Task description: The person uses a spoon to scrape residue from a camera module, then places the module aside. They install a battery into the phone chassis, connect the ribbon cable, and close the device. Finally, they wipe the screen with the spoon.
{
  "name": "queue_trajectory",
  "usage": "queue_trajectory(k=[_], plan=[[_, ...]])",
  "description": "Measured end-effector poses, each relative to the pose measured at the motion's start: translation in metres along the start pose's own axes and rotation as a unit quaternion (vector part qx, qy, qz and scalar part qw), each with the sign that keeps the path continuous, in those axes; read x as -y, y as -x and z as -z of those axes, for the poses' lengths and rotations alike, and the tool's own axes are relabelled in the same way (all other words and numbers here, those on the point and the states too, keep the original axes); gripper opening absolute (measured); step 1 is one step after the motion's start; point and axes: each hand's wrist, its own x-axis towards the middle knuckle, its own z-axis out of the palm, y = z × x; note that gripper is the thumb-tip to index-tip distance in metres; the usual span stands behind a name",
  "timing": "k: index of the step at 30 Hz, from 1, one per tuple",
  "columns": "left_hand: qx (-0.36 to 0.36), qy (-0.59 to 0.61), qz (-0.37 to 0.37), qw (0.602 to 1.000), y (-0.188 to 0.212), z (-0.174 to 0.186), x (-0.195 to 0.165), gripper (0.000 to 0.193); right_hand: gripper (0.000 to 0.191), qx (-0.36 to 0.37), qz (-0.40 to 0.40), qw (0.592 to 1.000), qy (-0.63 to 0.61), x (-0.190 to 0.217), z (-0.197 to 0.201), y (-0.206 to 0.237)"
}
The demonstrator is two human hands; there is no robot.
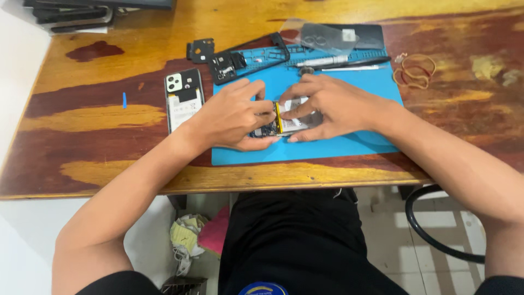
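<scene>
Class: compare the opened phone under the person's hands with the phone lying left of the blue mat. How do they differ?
The opened phone lies on the blue mat, held by the left hand and right hand. The second phone rests untouched on the wooden table, fully in view. Both lie flat.

Stood on pale floor tiles [415, 240]: a wooden table [98, 136], varnish worn into dark red and yellow patches. Spread over its middle, a blue mat [349, 145]. Lay at the far left corner, a dark stack [71, 13]. Beside the table on the left, a white wall [16, 60]. Heaped underneath, crumpled rags [191, 235]; curved at right, a black hose [423, 229]. Lit evenly, softly.
</scene>
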Motion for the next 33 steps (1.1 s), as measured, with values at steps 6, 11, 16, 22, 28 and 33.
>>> queue_trajectory(k=[6, 11, 16, 22, 28, 33], plan=[[-0.036, 0.029, 0.013, 0.999, 0.0024, 0.0034, 0.0106, 0.036, 0.047, 0.014, -0.028, 0.999, -0.008, 0.0011, 0.0016, -0.0001], [-0.029, 0.044, 0.022, 0.998, 0.002, 0.0013, 0.0094, 0.034, 0.049, 0.003, -0.005, 1.0, -0.004, -0.0002, -0.0002, -0.0001], [0.014, -0.014, -0.004, 1.0, 0.0011, 0.0014, 0.0041, 0.037, 0.048, 0.018, -0.028, 0.999, 0.0, -0.0016, -0.0035, 0.0003], [-0.023, 0.001, -0.001, 1.0, 0.0004, 0.0065, 0.0049, 0.034, 0.05, 0.014, -0.017, 1.0, -0.001, -0.0004, -0.0028, -0.0009], [-0.014, 0.044, 0.021, 0.999, 0.0015, 0.0056, 0.0051, 0.033, 0.05, 0.014, -0.021, 1.0, -0.004, 0.0, -0.0026, -0.0007], [0.015, -0.001, 0.006, 1.0, -0.0002, 0.0029, 0.0023, 0.035, 0.05, 0.004, -0.005, 1.0, -0.003, -0.0004, -0.0026, -0.0003]])
